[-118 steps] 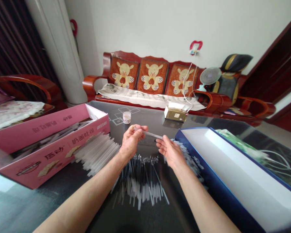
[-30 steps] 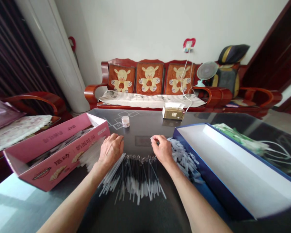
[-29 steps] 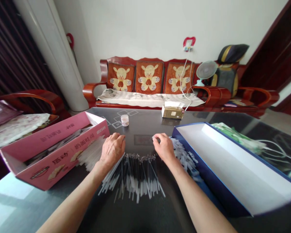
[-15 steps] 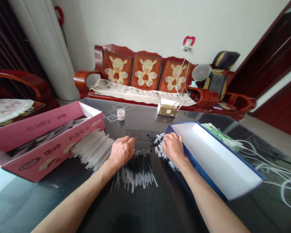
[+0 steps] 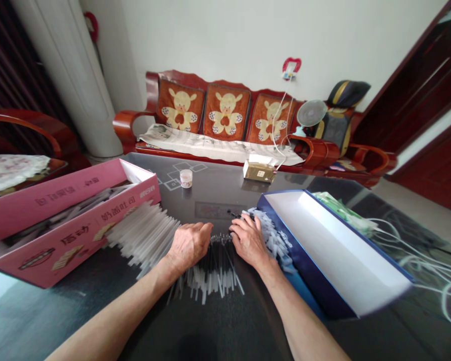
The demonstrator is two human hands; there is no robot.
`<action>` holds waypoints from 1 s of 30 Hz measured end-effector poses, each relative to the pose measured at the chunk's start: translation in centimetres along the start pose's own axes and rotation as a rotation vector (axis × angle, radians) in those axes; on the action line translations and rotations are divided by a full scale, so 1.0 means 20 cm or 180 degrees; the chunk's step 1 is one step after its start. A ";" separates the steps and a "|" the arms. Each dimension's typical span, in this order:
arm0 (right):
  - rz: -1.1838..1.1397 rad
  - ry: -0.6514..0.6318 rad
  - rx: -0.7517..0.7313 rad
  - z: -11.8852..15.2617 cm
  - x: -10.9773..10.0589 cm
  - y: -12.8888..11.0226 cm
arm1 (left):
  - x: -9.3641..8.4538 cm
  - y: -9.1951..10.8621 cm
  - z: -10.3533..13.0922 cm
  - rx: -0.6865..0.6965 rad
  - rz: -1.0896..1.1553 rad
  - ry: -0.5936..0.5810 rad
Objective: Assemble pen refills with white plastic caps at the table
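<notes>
My left hand point(image 5: 191, 243) is closed, fingers curled down at the upper left of a row of thin dark sticks point(image 5: 220, 255) with translucent lower ends. Whatever it may grip is hidden behind its knuckles. On its left, a fanned stack of clear plastic tubes point(image 5: 145, 235) lies on the table. My right hand point(image 5: 250, 243) rests low with fingers apart, at the right of the sticks. Its fingertips are close to small black pieces point(image 5: 232, 214); a pile of small translucent plastic pieces point(image 5: 274, 238) lies along its outer side.
A pink box point(image 5: 78, 220) holding long wrapped items stands left. A blue box with white inside point(image 5: 334, 250) sits right, beside a green packet point(image 5: 340, 210) and white cables point(image 5: 428, 265). Farther back are a small jar point(image 5: 186, 178) and a tissue box point(image 5: 259, 169).
My right hand has moved left, from the pile of small plastic pieces to the edge of the dark sticks, and its fingers have spread. My left hand stays almost in place.
</notes>
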State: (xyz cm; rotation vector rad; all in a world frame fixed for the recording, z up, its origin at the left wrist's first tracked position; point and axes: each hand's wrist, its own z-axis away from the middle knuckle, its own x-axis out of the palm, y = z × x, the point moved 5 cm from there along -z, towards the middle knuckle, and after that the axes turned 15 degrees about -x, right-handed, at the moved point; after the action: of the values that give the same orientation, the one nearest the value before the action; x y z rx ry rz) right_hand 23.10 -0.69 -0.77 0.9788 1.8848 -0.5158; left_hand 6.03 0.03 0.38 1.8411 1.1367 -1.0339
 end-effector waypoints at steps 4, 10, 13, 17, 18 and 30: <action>0.0031 0.0018 0.0078 0.03 0.01 0.04 | 0.02 -0.01 0.00 -0.0024 -0.0030 -0.0070; 0.0120 0.0063 0.0220 0.05 0.00 0.06 | 0.03 -0.01 0.01 -0.0021 -0.0034 -0.0055; 0.0145 0.0076 0.0126 0.04 0.00 0.03 | 0.03 0.00 0.01 0.0026 -0.0042 -0.0026; 0.0144 0.0082 0.0133 0.03 -0.01 0.01 | 0.04 0.00 0.01 0.0082 -0.0017 -0.0053; 0.0133 0.0119 0.0158 0.03 -0.01 0.01 | 0.03 0.00 0.01 0.0072 -0.0007 -0.0057; -0.0898 0.1103 -0.0321 0.02 0.00 -0.10 | 0.00 0.03 0.02 0.0146 0.0249 -0.0084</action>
State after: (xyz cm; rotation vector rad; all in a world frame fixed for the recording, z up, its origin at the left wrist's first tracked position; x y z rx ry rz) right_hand 21.66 -2.21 -0.98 0.7756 2.3563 -0.4282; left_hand 6.54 -0.50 0.40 1.8869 1.0252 -1.0441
